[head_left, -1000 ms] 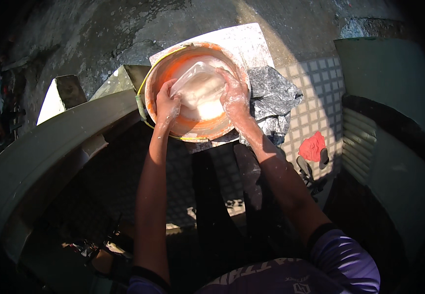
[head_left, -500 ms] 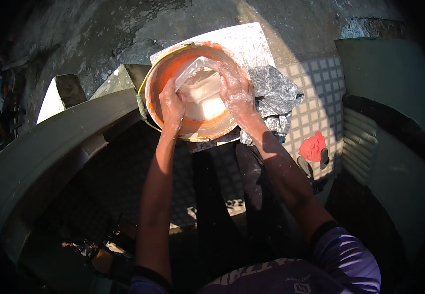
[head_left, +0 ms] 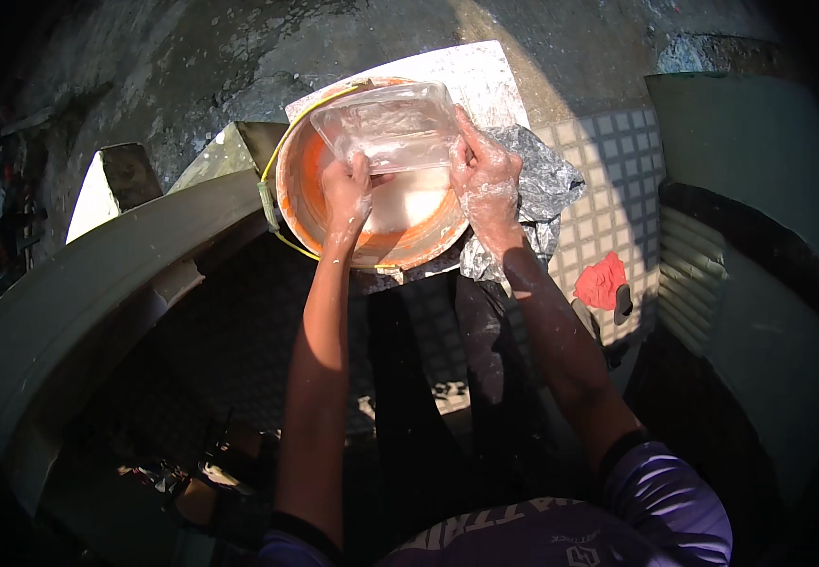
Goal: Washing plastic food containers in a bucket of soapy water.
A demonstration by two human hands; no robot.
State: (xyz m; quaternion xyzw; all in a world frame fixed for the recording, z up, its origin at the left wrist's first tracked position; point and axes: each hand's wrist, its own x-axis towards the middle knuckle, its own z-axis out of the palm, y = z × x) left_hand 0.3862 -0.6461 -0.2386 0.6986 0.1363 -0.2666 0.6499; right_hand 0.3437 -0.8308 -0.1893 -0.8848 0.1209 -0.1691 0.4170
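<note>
Above the bucket's mouth, a clear plastic container (head_left: 386, 118) is held tilted, with wet whitish residue on it. My left hand (head_left: 345, 194) grips its near left edge, and my right hand (head_left: 487, 175) closes on its right end. White liquid or paste coats the skin of both hands, more so the right. Below them stands an orange bucket (head_left: 293, 194), its inner wall smeared whitish, with a yellow-green handle (head_left: 277, 156) lying along its left side. Creamy white liquid (head_left: 405, 203) pools inside it. The container hides the bucket's far part.
Under the bucket is a white-stained board (head_left: 485, 80). A crumpled grey plastic sheet (head_left: 542, 180) lies against its right side. Farther right, a red cloth (head_left: 601, 282) rests on the patterned tiles (head_left: 608, 170). A low curved wall (head_left: 107, 255) runs along the left.
The container has come up out of the bucket and tipped, so more of it shows. My right hand has shifted right to its end; my left hand has moved slightly right.
</note>
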